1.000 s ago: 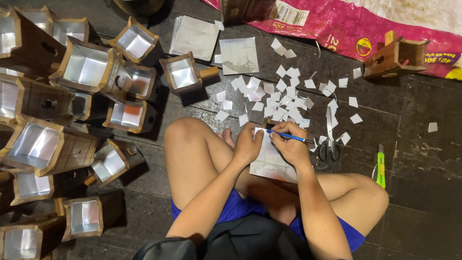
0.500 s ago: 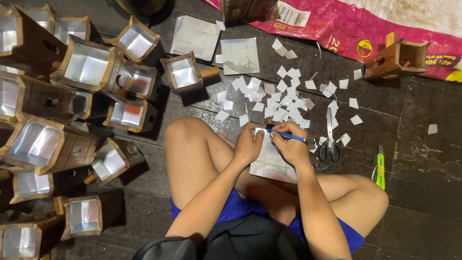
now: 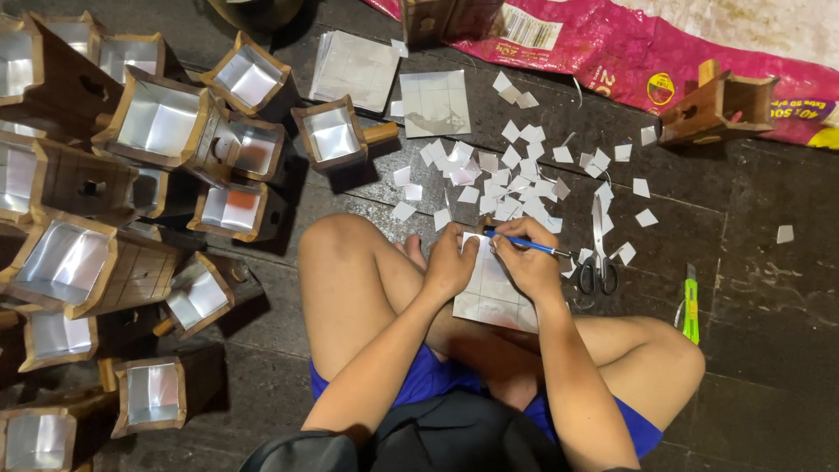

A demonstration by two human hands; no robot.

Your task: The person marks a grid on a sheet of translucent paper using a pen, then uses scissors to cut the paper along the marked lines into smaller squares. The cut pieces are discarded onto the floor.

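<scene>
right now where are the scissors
In the head view, the scissors lie on the floor just right of the right hand, among white paper squares.

We look down on a dark, scuffed plank floor point(image 3: 769, 306), lit unevenly from above — brighter at the middle, dim at the edges. A pink printed sack point(image 3: 612, 52) lies spread along the top right. Wooden boxes with shiny lining point(image 3: 157, 122) crowd the left side — some upright, some tipped.
</scene>
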